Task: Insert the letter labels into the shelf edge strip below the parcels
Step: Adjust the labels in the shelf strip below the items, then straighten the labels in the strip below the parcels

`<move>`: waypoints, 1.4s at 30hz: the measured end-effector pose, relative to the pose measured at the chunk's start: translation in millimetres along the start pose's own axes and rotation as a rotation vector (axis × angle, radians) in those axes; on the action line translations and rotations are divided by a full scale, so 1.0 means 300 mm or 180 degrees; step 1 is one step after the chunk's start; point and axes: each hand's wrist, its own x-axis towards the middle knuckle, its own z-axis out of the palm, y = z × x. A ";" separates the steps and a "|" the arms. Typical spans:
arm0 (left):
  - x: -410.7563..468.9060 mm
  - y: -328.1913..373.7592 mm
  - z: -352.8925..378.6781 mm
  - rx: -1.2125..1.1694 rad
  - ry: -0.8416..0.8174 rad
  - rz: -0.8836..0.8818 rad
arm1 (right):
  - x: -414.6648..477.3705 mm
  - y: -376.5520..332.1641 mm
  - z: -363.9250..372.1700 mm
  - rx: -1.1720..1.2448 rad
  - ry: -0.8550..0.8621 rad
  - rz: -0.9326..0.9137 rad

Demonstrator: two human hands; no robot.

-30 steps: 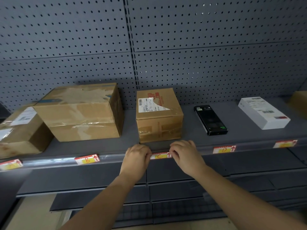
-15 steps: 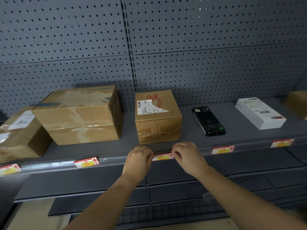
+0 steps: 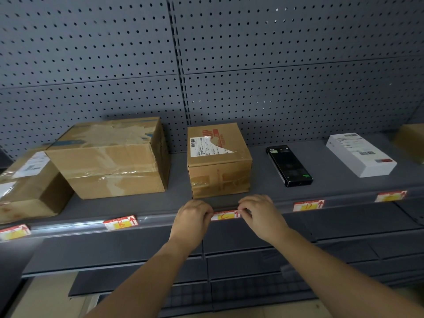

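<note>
C label (image 3: 225,215) in the edge strip (image 3: 158,218) of a grey shelf (image 3: 321,182), just below the small box (image 3: 219,160). Pinched at each end: left hand (image 3: 193,218) and right hand (image 3: 259,214), each grip clenched on the label. B label (image 3: 121,222) under the big box (image 3: 112,157), D label (image 3: 308,205) near the black box (image 3: 289,165). White box (image 3: 360,153) farther right. Grey pegboard (image 3: 275,65) behind, more grey shelves below.

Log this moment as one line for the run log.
step: seating C label in strip | left hand, right hand: pinching label ends
</note>
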 end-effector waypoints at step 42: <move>-0.385 -0.760 -0.545 0.0260 0.0527 -0.0091 | 0.233 -0.916 0.292 0.0160 0.0113 -0.0002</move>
